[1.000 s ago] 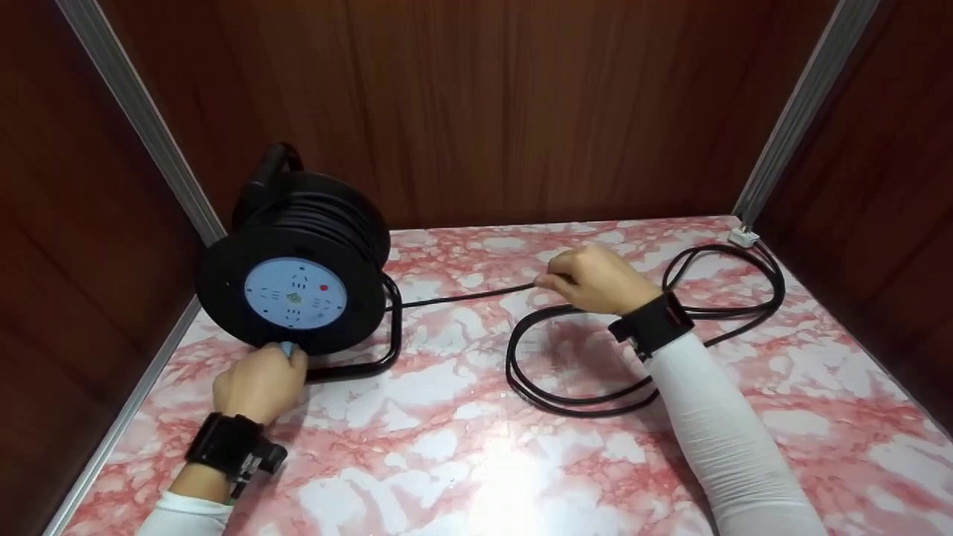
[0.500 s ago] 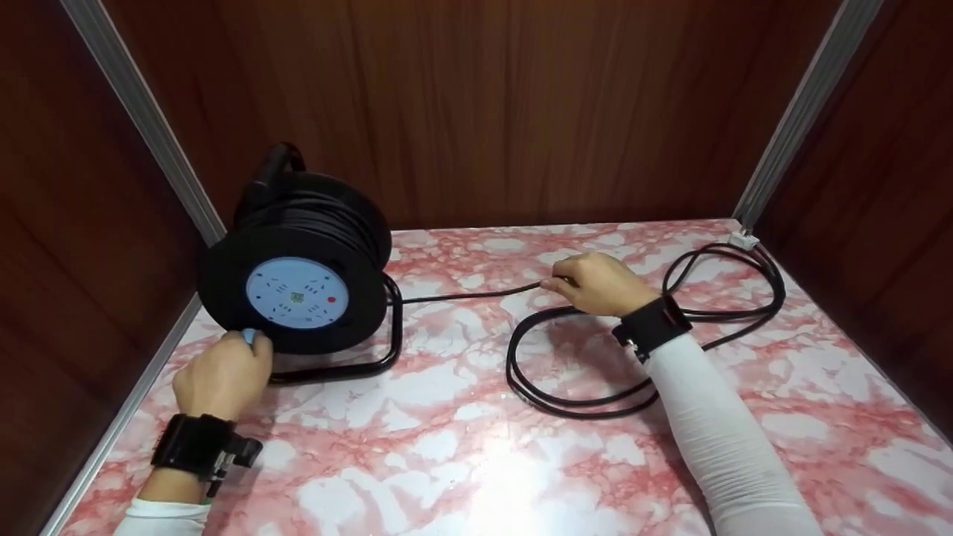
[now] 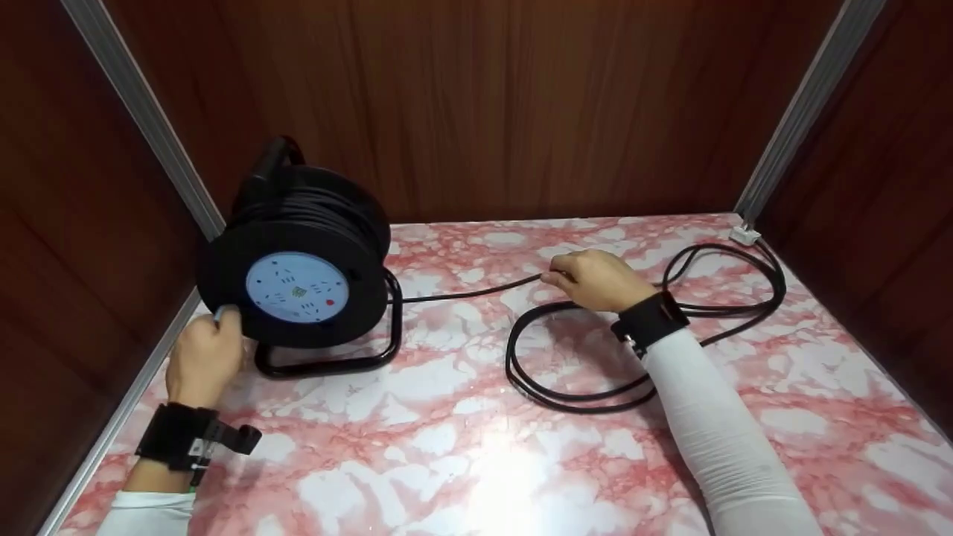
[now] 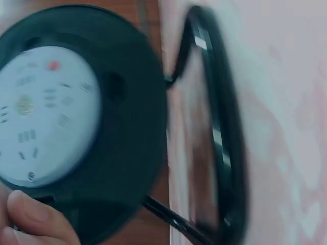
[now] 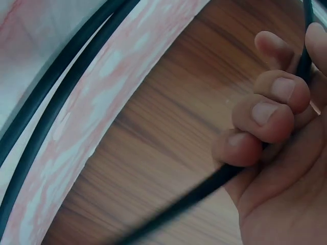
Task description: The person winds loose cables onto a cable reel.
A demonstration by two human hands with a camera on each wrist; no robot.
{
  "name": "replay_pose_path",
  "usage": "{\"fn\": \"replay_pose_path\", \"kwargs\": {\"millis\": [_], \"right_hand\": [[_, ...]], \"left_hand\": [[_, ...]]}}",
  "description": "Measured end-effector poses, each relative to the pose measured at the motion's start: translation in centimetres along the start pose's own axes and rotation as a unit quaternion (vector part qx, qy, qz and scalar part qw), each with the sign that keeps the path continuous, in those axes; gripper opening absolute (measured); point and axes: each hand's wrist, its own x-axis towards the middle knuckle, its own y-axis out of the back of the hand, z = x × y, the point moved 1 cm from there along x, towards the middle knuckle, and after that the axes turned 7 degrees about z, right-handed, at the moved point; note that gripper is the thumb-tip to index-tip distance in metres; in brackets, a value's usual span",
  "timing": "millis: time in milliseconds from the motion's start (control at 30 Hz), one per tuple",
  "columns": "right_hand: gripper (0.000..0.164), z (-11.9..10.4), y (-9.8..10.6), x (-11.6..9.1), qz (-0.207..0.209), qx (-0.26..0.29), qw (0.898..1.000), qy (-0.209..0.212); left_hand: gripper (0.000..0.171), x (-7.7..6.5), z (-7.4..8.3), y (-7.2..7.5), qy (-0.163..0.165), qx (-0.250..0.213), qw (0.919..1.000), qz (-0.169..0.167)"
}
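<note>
A black cable reel [image 3: 357,294] with a round pale-blue socket panel [image 3: 298,286] stands on its tube frame [image 3: 335,366] at the left. Low on the left of the reel's face, my left hand [image 3: 205,357] grips a small blue winding knob [image 3: 218,313] near the rim. In the left wrist view, that thumb and fingers sit right at the disc's edge. My right hand [image 3: 592,279] holds the black cable [image 3: 469,294] that runs across from the reel. Its fingers curl round the cable [image 5: 189,201] in the right wrist view.
Loose cable loops [image 3: 573,409] lie on the pink marbled tabletop [image 3: 417,461] below and right of the right hand. A white plug [image 3: 744,235] lies in the far right corner. Brown wood panels [image 3: 476,112] enclose the back and both sides.
My left hand has swung left and upward with the knob, and the reel's face has turned clockwise. The right hand has stayed almost in place, with the cable sagging slightly.
</note>
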Motion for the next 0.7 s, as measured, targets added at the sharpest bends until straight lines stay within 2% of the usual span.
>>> {"fn": "replay_pose_path", "kwargs": {"millis": [67, 133, 200, 300, 333, 367, 467, 700], "right_hand": [[0.029, 0.3, 0.1, 0.0, 0.000, -0.009, 1.000, -0.013], [0.031, 0.5, 0.2, 0.1, 0.002, -0.020, 1.000, -0.020], [0.035, 0.6, 0.2, 0.2, 0.017, -0.036, 0.999, -0.020], [0.038, 0.8, 0.3, 0.3, 0.048, -0.057, 0.997, -0.009], [0.038, 0.8, 0.3, 0.3, 0.057, -0.064, 0.996, -0.003], [0.038, 0.8, 0.4, 0.3, 0.065, -0.069, 0.995, 0.003], [0.035, 0.8, 0.5, 0.1, 0.076, -0.071, 0.995, 0.015], [0.035, 0.8, 0.6, 0.0, 0.069, -0.061, 0.995, 0.031]], "left_hand": [[0.063, 0.2, 0.6, 0.4, 0.025, -0.059, 0.9979, 0.007], [0.059, 0.3, 1.2, 0.9, 0.057, -0.141, 0.9883, 0.016], [0.054, 0.4, 1.9, 1.4, 0.088, -0.228, 0.9694, 0.025], [0.049, 0.7, 3.5, 2.0, 0.103, -0.316, 0.9424, 0.038], [0.049, 0.8, 4.2, 2.1, 0.099, -0.322, 0.9408, 0.041], [0.049, 0.8, 4.8, 2.2, 0.094, -0.325, 0.9399, 0.043], [0.052, 0.9, 6.8, 2.2, 0.065, -0.315, 0.9453, 0.054], [0.063, 0.3, 10.8, 1.4, 0.002, -0.194, 0.9778, 0.079]]}}
